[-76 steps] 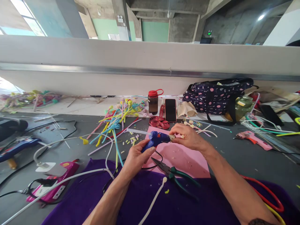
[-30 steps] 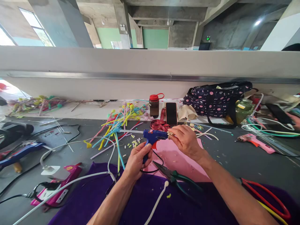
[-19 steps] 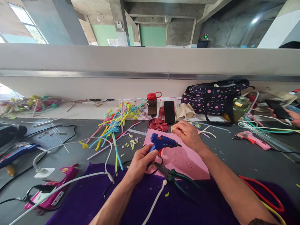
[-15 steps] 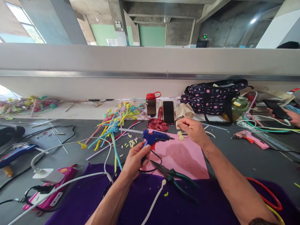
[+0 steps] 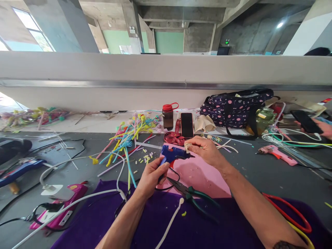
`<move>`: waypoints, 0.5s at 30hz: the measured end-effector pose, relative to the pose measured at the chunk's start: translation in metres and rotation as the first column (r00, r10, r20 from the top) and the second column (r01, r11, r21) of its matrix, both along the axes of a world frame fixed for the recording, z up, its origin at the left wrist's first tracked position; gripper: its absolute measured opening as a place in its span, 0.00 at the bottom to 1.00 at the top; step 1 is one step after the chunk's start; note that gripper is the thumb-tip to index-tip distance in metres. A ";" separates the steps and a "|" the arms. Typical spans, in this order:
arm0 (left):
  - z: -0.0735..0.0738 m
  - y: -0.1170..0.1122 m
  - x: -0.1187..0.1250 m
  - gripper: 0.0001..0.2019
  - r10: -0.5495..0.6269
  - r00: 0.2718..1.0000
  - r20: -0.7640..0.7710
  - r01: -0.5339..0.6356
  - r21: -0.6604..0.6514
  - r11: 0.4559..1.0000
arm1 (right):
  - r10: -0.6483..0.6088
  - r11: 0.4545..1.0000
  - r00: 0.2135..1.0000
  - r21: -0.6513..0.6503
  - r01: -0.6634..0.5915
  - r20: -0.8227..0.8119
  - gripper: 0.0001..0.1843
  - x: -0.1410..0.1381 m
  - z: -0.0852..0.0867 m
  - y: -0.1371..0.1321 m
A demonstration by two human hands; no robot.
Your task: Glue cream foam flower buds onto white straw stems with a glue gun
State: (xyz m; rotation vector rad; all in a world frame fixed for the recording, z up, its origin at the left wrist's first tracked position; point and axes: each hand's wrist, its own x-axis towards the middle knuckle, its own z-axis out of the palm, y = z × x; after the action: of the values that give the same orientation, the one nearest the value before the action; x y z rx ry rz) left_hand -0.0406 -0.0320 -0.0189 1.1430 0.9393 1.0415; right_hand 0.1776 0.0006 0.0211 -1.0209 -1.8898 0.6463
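My left hand (image 5: 153, 173) is wrapped round the grip of a blue glue gun (image 5: 172, 154), whose nozzle points right above a pink sheet (image 5: 204, 173). A clear glue stick (image 5: 148, 145) sticks out of its back end. Close to the nozzle, my right hand (image 5: 206, 149) pinches a small crumpled cream-coloured piece (image 5: 187, 147); its kind is unclear. It appears to touch the front of the glue gun. Below lie green-handled pliers (image 5: 190, 192), partly on the pink sheet and partly on a purple cloth (image 5: 103, 214).
Colourful pipe cleaners (image 5: 129, 138) and small cut bits lie left of the sheet. Behind stand a red-capped bottle (image 5: 167, 117) and a phone (image 5: 187, 125). A magenta power strip (image 5: 61, 207) with cables is at left. At right are a pink glue gun (image 5: 277, 154) and another person's hand (image 5: 324, 128).
My right hand has moved left and slightly down, bringing the cream-coloured piece to the front of the blue glue gun. The glue gun has shifted slightly right and down.
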 end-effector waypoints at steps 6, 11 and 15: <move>-0.003 -0.002 -0.001 0.12 0.029 0.984 -0.175 -0.009 0.111 0.994 | 0.024 0.985 0.979 0.162 -0.058 0.202 0.13 -0.005 -0.005 -0.001; 0.002 -0.007 0.002 0.11 0.159 0.938 -0.308 -0.099 0.202 0.974 | -0.012 0.959 0.957 0.275 -0.072 0.291 0.11 -0.004 -0.004 -0.002; 0.004 -0.008 0.006 0.12 0.264 0.910 -0.320 -0.196 0.230 0.953 | -0.088 0.941 0.932 0.337 -0.039 0.351 0.08 -0.007 -0.002 -0.006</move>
State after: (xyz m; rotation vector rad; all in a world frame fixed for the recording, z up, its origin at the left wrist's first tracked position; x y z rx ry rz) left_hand -0.0347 -0.0398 -0.0152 1.4347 1.3008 1.1625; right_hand 0.1711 -0.0055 0.0193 -0.9804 -2.2060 0.1034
